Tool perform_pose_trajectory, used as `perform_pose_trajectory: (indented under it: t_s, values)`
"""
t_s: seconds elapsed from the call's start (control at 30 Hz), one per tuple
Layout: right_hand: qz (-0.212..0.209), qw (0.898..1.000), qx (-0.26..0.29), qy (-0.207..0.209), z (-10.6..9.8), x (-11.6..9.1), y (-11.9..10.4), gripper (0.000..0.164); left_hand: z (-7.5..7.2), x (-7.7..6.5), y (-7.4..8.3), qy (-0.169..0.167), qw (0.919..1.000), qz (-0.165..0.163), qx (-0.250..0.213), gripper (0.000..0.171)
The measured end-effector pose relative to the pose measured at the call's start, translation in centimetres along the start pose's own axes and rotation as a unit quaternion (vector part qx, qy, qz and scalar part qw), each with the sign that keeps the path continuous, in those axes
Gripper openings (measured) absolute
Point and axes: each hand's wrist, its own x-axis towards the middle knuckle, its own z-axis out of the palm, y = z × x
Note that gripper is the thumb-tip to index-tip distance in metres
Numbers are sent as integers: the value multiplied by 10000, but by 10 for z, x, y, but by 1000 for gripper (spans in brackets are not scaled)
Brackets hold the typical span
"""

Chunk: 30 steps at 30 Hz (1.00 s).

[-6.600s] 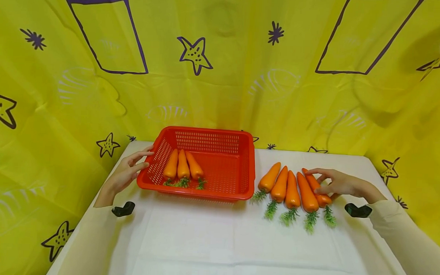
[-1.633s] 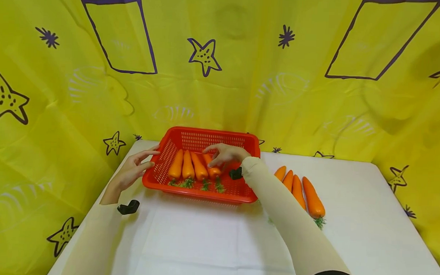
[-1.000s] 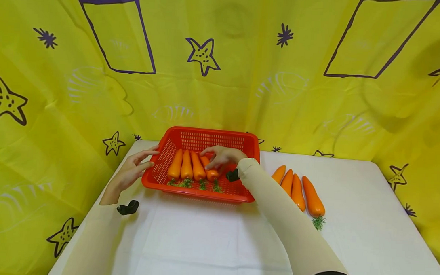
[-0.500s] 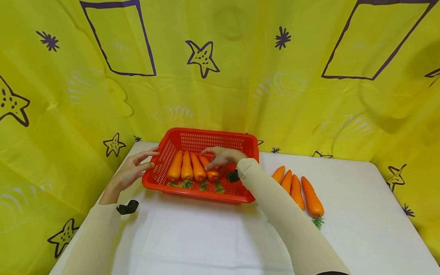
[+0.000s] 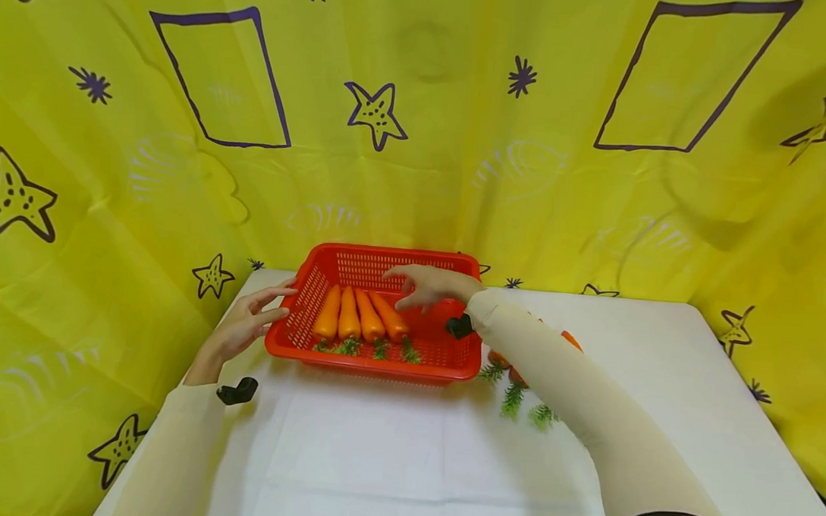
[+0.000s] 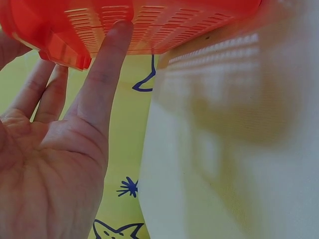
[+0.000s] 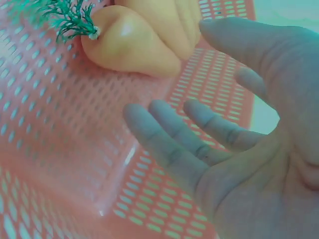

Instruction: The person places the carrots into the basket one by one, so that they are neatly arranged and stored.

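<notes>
A red plastic basket [image 5: 371, 369] with slotted walls stands on the white table. Inside its left half, four-ish leafy-topped carrots lie side by side as several orange carrots [image 5: 349, 314], tips pointing away. The rightmost carrot [image 5: 387, 318] is nearest my right hand [image 5: 431, 285], which hovers over the basket with fingers spread and nothing in it. In the right wrist view, a gap shows between those fingers and the carrot [image 7: 132, 45]. My left hand [image 5: 238, 326] reaches to the basket's left rim, its fingers extended; in the left wrist view, a straight digit [image 6: 107, 74] touches the outer wall.
More carrots lie on the table right of the basket, mostly hidden under my right sleeve [image 5: 573, 377]; an orange tip [image 5: 572, 340] and green tops [image 5: 513, 398] show. A yellow patterned curtain [image 5: 429, 190] hangs behind and along both sides.
My right hand has brought a carrot from the table's right side into the basket, set it beside the other three and let go, then lifted slightly right. My left hand stays at the rim.
</notes>
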Motion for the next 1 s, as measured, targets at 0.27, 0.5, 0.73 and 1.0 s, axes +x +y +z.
perform_pose_trajectory:
  t_s: [0.27,0.5,0.73,1.0]
  values:
    - [-583,9896,-1235,448,-19,-41,-3,70,-1,-1,-1,0,9999,45,-138,45]
    - [-928,9891,-762,848,-29,-81,9,67,0,1,-4,-42,9995,111,-303,44]
    - [-772,9881,-381,1274,-34,-122,36,66,-2,1,-6,-106,9990,114,-418,45]
    - [-574,9829,-300,1725,-37,-175,66,66,-2,1,-6,-128,9989,94,-443,46]
